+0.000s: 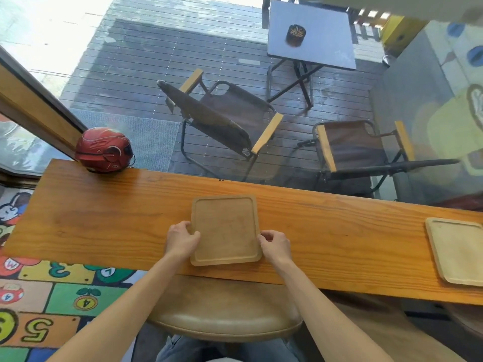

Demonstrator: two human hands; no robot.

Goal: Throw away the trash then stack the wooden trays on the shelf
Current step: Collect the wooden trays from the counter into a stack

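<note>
Long wooden tabletop (109, 220) runs across the view along a window. It carries a red helmet (104, 150) at its far left corner and two wooden trays. The darker tray (226, 229) lies flat at centre, near the front edge; the paler tray (456, 250) lies flat at the far right, well apart from the first and partly cut off by the frame. A round padded stool (224, 320) stands below the tabletop, under the centre tray.

Progress, as judged: no trash shows on the tabletop or on either tray, so the disposal step appears done. Stacking is not yet done: both trays sit singly on the tabletop, and no shelf is in view. Collecting the centre tray looks to be the step in hand.

Both forearms reach forward from the bottom of the view. Left hand (183, 240) has its fingers curled round the left edge of the centre tray. Right hand (275, 244) grips the right edge likewise, fingers bent over the rim. The tray does not appear lifted.
</note>
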